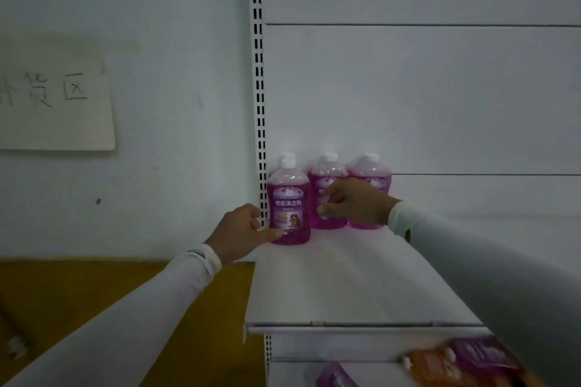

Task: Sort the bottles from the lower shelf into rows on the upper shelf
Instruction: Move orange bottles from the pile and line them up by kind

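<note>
Four purple bottles stand upright at the back-left corner of the upper shelf [345, 276], about 12 o'clock from the viewer. Front bottle [288, 209] sits forward, with a second bottle [288, 156] directly behind it, only its white cap showing. Middle bottle [327, 195] and right bottle [371, 185] stand side by side against the back panel, at 1 o'clock.

Left hand [242, 232] comes in from 7 o'clock, thumb pressed to the front bottle's lower left side, fingers loosely curled; not a full wrap.

Right hand [355, 203] reaches from 4 o'clock, fingers and thumb closed on the middle bottle's label.

Lower shelf [292, 371] at 5 o'clock: purple and orange bottles [456, 361] lying down, blurred.

Slotted upright [259, 88] runs along the shelf's left edge.
</note>
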The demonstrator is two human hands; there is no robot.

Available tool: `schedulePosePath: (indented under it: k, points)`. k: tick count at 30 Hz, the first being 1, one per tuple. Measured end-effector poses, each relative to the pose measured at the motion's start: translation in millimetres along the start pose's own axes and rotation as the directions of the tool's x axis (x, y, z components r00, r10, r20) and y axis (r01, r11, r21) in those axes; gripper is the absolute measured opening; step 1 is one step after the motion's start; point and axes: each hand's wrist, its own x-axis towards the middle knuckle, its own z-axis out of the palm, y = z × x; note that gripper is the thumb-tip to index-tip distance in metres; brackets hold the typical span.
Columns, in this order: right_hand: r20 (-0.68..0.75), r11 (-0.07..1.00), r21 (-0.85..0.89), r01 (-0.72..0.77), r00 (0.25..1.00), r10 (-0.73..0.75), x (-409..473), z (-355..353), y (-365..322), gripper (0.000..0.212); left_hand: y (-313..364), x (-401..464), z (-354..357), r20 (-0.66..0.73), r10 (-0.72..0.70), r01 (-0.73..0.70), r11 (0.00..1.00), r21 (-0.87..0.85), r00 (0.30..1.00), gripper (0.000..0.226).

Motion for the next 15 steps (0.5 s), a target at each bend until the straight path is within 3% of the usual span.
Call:
schedulePosePath:
  k: [4, 7, 11, 15]
  points:
    - [-0.021, 0.992, -0.123, 0.016, 1.000, -0.018, -32, -28, 0, 0.031, 40, -21, 1, 0.067, 0.079, -0.087, 0.988, 0.128, 0.995, 0.043]
    - [-0.022, 0.978, -0.208, 0.000, 1.000, -0.005, -74, -58, 10, 0.034, 88, -34, 22, 0.161, 0.174, -0.209, 0.950, 0.232, 0.971, 0.054]
    - [-0.080, 0.973, -0.166, -0.158, 0.986, 0.146, -159, -103, 60, 0.055, 168, -46, 84, 0.283, 0.315, -0.392, 0.877, 0.279, 0.906, 0.056]
    - [-0.143, 0.911, -0.203, -0.358, 0.932, 0.334, -266, -154, 136, 0.061, 264, -69, 171, 0.341, 0.475, -0.547, 0.822, 0.157, 0.811, 0.057]
